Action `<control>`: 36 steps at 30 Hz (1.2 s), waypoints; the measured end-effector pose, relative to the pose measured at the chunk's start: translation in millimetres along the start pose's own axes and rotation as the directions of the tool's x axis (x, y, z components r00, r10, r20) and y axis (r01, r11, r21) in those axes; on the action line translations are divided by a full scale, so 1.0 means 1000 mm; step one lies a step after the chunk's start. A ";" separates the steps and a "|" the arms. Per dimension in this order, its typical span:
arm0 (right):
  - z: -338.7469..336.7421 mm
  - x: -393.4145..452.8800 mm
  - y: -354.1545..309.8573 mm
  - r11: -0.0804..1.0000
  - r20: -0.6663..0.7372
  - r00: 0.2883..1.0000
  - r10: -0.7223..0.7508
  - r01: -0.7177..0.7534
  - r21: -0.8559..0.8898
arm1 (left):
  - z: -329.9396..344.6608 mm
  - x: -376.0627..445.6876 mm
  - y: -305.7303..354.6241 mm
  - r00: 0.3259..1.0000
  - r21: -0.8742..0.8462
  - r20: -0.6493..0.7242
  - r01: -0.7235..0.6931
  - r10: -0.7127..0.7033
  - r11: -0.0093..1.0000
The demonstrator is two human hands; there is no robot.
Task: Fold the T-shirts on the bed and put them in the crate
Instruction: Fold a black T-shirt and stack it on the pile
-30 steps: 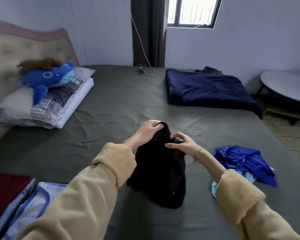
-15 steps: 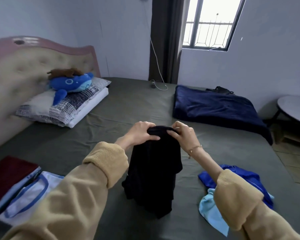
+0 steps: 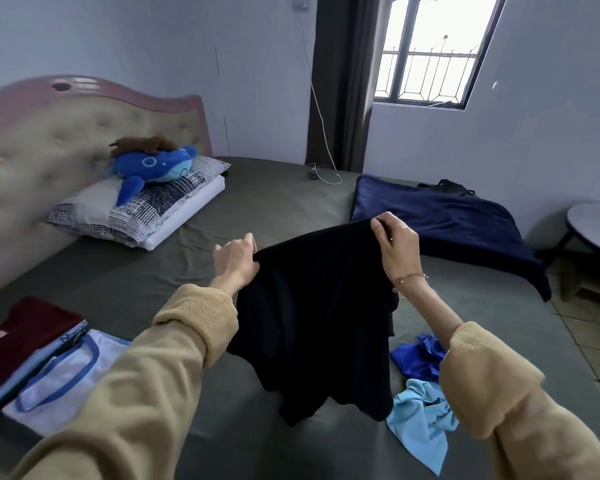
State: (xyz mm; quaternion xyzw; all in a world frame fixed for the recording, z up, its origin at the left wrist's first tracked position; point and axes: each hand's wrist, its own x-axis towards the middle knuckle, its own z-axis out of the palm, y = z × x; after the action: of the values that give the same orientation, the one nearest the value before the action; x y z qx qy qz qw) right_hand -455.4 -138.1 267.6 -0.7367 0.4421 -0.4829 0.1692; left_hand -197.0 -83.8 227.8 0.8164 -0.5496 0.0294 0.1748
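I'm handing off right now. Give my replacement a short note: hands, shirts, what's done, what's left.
Left hand and right hand each grip the top edge of the black shirt, held up over the bed.
Folded: maroon shirt and white shirt, at left.
Unfolded: blue shirt and light blue shirt, at right.
Left: fold the remaining three, crate all. Crate not in view.

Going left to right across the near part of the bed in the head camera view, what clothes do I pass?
Folded maroon T-shirt → white T-shirt with blue trim → black T-shirt held up by the left hand and right hand → light blue T-shirt, with a royal blue one just behind it.
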 end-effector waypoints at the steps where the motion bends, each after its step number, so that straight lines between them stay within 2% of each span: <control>1: -0.001 0.000 0.001 1.000 -0.017 1.000 0.000 0.000 0.004 | 0.002 0.000 -0.002 1.000 -0.012 -0.007 0.025 -0.025 1.000; 6: -0.002 0.002 0.009 0.996 -0.028 0.998 -0.062 0.060 -0.069 | 0.005 0.002 -0.015 0.981 -0.158 -0.139 0.111 -0.133 0.981; 10: -0.003 -0.002 0.027 0.990 0.068 0.998 -0.013 0.022 -0.138 | -0.008 0.016 -0.033 0.946 -0.336 -0.221 0.156 -0.239 0.929; 16: 0.017 -0.011 0.029 0.931 0.059 0.992 0.109 -0.081 -0.356 | -0.042 0.037 -0.031 0.876 -0.506 -0.404 0.026 -0.264 0.862; 18: 0.024 -0.009 0.022 0.910 0.037 0.990 0.134 -0.108 -0.401 | -0.054 0.045 -0.034 0.853 -0.551 -0.426 0.020 -0.302 0.834; 20: 0.032 -0.007 0.016 0.888 0.018 0.984 0.179 -0.153 -0.434 | -0.064 0.054 -0.041 0.860 -0.590 -0.379 0.060 -0.341 0.805; 22: 0.041 -0.007 0.011 0.861 0.004 0.969 0.246 -0.217 -0.459 | -0.070 0.062 -0.049 0.890 -0.632 -0.276 0.116 -0.362 0.766; 26: 0.065 -0.012 0.009 0.804 -0.021 0.899 0.437 -0.401 -0.438 | -0.068 0.069 -0.084 0.976 -0.589 -0.052 0.139 -0.209 0.796; 29: 0.080 -0.024 0.006 0.777 -0.010 0.831 0.557 -0.525 -0.349 | -0.059 0.070 -0.115 0.988 -0.565 0.040 0.147 -0.150 0.812; 31: 0.091 -0.030 -0.003 0.793 0.013 0.832 0.554 -0.523 -0.312 | -0.057 0.071 -0.130 0.982 -0.558 0.039 0.174 -0.183 0.812; 34: 0.098 -0.030 -0.016 0.856 0.076 0.896 0.438 -0.389 -0.341 | -0.059 0.077 -0.146 0.959 -0.605 0.014 0.235 -0.285 0.761; 36: 0.105 -0.031 -0.022 0.856 0.101 0.908 0.406 -0.340 -0.389 | -0.062 0.083 -0.160 0.951 -0.634 -0.014 0.230 -0.308 0.738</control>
State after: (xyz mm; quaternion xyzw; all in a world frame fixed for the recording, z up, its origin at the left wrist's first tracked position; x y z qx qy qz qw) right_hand -358.9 -119.5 215.6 -0.6954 0.6412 -0.2825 0.1600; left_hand -9.8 -84.5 265.4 0.7793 -0.3927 -0.1320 0.4702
